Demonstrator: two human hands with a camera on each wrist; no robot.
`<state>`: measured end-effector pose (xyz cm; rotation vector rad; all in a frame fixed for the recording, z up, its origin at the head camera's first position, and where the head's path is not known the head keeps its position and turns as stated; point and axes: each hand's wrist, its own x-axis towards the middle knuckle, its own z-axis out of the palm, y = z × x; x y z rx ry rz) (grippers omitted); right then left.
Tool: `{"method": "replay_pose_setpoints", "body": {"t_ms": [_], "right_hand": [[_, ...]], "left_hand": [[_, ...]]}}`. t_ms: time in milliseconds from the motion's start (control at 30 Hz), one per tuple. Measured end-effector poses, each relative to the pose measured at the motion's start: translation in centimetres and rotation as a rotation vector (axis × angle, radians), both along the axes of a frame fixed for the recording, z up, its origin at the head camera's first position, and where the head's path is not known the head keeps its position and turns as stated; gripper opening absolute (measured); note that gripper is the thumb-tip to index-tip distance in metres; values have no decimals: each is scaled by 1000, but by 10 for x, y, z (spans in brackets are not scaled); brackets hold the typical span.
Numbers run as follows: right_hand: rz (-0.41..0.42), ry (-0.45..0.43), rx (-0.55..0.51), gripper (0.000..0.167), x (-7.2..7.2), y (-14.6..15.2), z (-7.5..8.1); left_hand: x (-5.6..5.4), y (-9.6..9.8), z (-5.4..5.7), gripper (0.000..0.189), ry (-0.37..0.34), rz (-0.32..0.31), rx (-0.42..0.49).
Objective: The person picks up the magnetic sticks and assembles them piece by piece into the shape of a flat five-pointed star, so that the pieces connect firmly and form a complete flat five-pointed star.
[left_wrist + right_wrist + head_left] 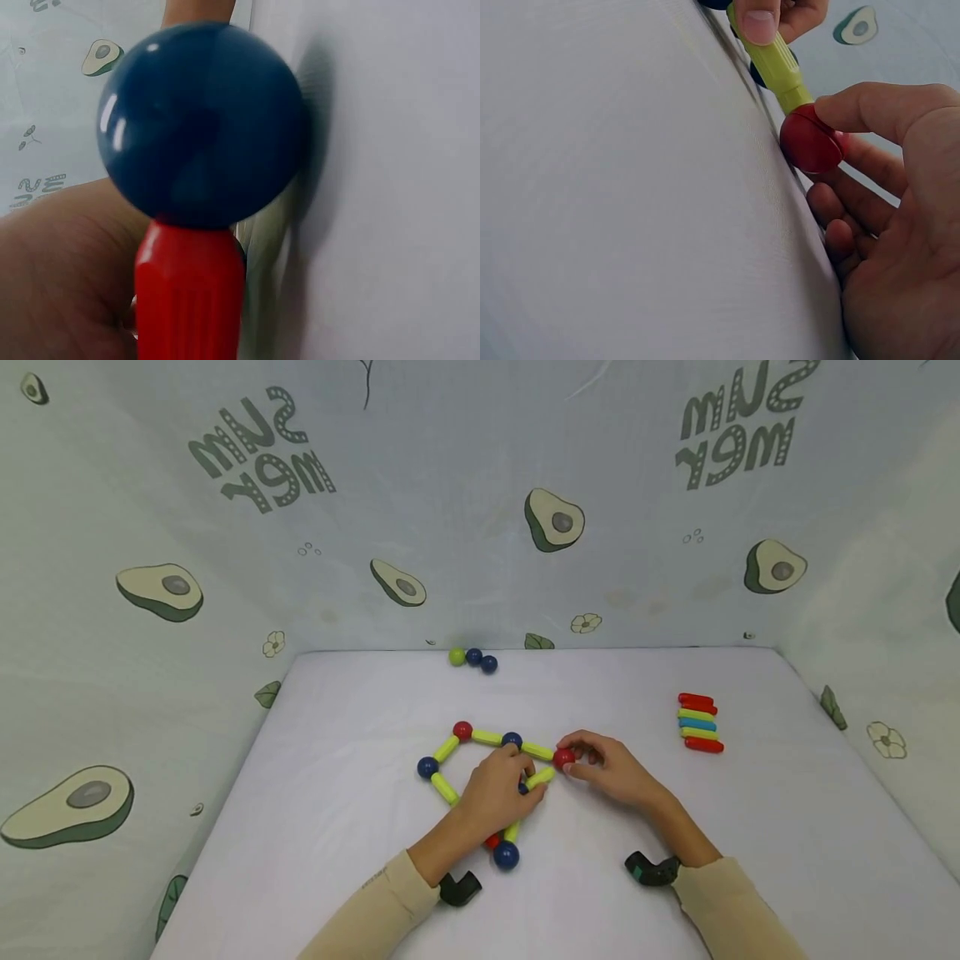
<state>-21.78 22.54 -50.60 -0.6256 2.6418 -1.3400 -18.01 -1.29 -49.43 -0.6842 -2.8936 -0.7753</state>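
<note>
A chain of yellow-green magnetic rods (pixel 445 788) and balls lies on the white table. My left hand (pixel 495 785) reaches over it and pinches a yellow-green rod (pixel 541 777) between thumb and fingers, hiding part of the chain. A red ball (pixel 563 759) sits at the right end of the chain, held by the thumb and fingers of my right hand (pixel 611 770). In the right wrist view, the pinched rod (pixel 780 71) points down at the red ball (pixel 811 140). Below my left hand lies a blue ball (pixel 506 856) joined to a red rod (pixel 190 292).
Several red, yellow-green and blue rods (pixel 698 724) lie in a stack at the right. A green ball (pixel 457 657) and two blue balls (pixel 482 660) rest at the table's back edge. Black wrist devices (pixel 651 869) are worn on both wrists.
</note>
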Motion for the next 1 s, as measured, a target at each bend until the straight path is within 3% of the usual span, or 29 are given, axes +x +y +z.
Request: {"method": "replay_pose_setpoints", "body": {"t_ms": [300,433,533,633,867,1000], "right_hand": [[43,14,30,29,0,2,-1],[25,12,39,29,2,2,-2],[15,1,49,29,5,3,-2],[2,-14,35,31,7,7,2],[-139,-57,0,33,12,34,12],[-235,1,52,32,16,60,15]], "left_hand": [[0,0,1,33,10,0,-17],[2,0,4,53,-45,120,-24],[3,-2,4,70,-90,233,-111],[2,-3,4,76,-128,278,-167],[-1,-10,11,52,-146,218,-89],[-2,-17,15,38,-133,170,-81]]}}
